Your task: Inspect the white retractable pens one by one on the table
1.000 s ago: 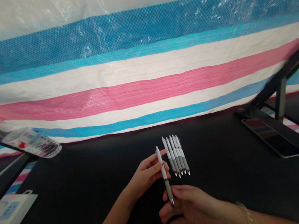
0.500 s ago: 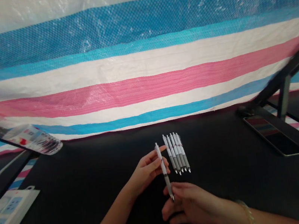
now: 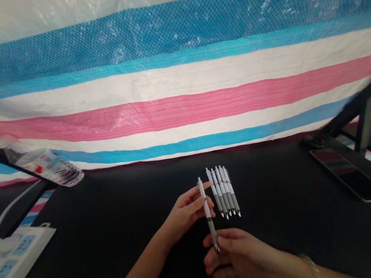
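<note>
A white and grey click pen (image 3: 205,206) is held tilted slightly, its clicker end away from me and its metal tip towards me. The thumb and fingers of my left hand (image 3: 188,210) pinch its white barrel. At the grey grip near the tip, my right hand (image 3: 236,250) has its thumb and fingers closed on the pen, the other fingers curled below. Just right of my left fingertips, several matching pens (image 3: 223,191) lie side by side in a row on the black table (image 3: 275,237), tips towards me.
A smartphone (image 3: 351,174) lies at the right, near a black metal frame bar (image 3: 366,122). At the left are a clear plastic bottle (image 3: 51,167), lying tilted, and a white power strip (image 3: 20,254) with a plugged-in cable. A striped plastic sheet (image 3: 176,79) hangs behind the table.
The view has shifted slightly, so most things sit a little differently. My right thumb has moved closer in on the pen's tip end. My left hand keeps its pinch.
</note>
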Demonstrator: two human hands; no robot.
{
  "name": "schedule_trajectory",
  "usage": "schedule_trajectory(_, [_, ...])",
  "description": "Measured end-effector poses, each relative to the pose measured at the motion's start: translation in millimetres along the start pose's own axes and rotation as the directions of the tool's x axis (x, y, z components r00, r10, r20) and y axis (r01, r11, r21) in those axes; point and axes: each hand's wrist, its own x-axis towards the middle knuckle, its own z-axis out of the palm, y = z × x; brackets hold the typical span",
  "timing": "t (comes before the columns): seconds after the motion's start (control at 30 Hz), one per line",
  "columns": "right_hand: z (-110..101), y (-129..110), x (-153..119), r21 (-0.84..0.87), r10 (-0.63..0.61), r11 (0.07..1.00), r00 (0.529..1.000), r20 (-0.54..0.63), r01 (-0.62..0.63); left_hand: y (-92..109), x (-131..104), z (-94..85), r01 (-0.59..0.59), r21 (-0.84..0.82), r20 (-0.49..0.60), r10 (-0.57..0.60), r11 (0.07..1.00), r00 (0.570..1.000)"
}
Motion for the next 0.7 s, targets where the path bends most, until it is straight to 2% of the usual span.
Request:
schedule_trajectory(0.2, [-0.2,-0.5,1.2,0.000,0.028,1.000,0.999,0.016,-0.028,0.1,-0.7,-0.1,-0.009,0.022,0.012,0.009,1.000,1.000])
schedule_trajectory(0.43, [-10.1,7.3,7.6,-0.029,-0.002,1.000,1.000,0.027,0.003,1.8,-3.7,5.2,-0.018,0.074,0.010,0.018,0.997,1.000])
schedule_trajectory(0.57, [-10.9,9.2,7.8,-0.094,-0.034,0.995,0.998,0.044,0.038,1.6,-1.8,4.6,-0.079,0.020,-0.065,0.080,0.997,0.995])
schedule_trajectory(0.7, [-7.3,8.4,6.9,-0.122,-0.033,0.992,0.998,0.052,0.039,6.0,0.7,-0.1,-0.169,-0.025,-0.180,0.162,0.985,0.970])
